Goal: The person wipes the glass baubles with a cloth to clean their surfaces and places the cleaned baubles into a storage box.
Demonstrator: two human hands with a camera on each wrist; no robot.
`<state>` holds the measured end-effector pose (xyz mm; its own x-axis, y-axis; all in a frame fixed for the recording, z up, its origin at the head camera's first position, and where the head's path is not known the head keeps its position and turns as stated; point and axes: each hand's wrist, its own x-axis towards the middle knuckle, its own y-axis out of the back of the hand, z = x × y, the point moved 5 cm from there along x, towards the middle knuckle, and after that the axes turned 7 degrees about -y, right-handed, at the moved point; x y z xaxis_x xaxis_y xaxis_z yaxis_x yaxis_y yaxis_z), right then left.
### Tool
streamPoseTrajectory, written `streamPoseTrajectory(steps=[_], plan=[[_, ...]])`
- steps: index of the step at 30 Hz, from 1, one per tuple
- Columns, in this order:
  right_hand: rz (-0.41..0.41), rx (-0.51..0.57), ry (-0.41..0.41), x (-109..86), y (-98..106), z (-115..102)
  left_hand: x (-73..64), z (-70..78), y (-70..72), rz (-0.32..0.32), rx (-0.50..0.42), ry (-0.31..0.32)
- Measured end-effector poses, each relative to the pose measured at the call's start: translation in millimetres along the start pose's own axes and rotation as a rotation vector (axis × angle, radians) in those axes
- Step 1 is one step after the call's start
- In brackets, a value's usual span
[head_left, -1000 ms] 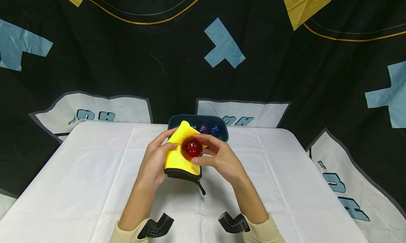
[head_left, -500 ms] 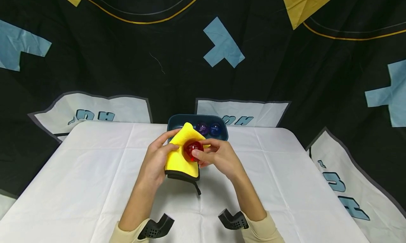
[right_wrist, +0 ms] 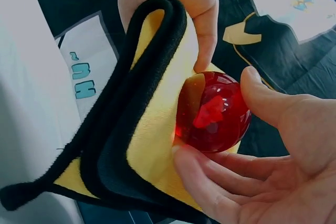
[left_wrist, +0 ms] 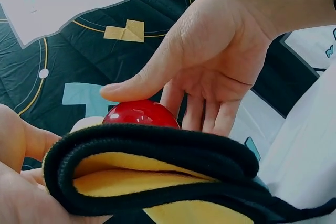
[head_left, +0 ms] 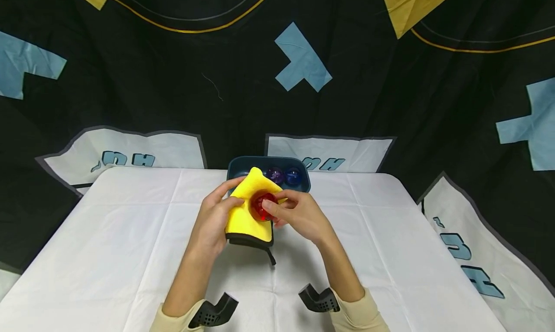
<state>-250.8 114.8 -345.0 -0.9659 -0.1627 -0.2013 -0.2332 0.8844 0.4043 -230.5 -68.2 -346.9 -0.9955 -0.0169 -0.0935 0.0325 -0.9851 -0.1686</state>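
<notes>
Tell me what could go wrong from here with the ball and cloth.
The red ball looks smooth and glossy, so it could slip from the right hand's fingertips and roll across the table.

The folded cloth is held by the left hand along one side, so it might unfold.

If dropped forward, the ball might strike those in the tray.
</notes>
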Motion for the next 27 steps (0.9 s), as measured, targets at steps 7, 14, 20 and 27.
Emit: streamPoseTrajectory(steps=[7, 14, 20, 27], plan=[[0.001, 0.163, 0.086, -4.8, -2.4, -8.3, 0.2, 1.1, 0.1, -0.019, -0.026, -0.006], [-0.039, 0.113, 0.117, -14.6, 1.2, -15.8, -0.8, 2.7, 0.2, -0.021, -0.042, -0.014], [-0.054, 0.083, 0.138, -14.3, 2.3, -15.9, -1.5, 0.7, 0.2, -0.021, -0.043, -0.008], [0.015, 0.081, 0.058, -9.5, 1.7, -8.4, -1.9, -0.8, 0.4, -0.007, -0.024, -0.003]])
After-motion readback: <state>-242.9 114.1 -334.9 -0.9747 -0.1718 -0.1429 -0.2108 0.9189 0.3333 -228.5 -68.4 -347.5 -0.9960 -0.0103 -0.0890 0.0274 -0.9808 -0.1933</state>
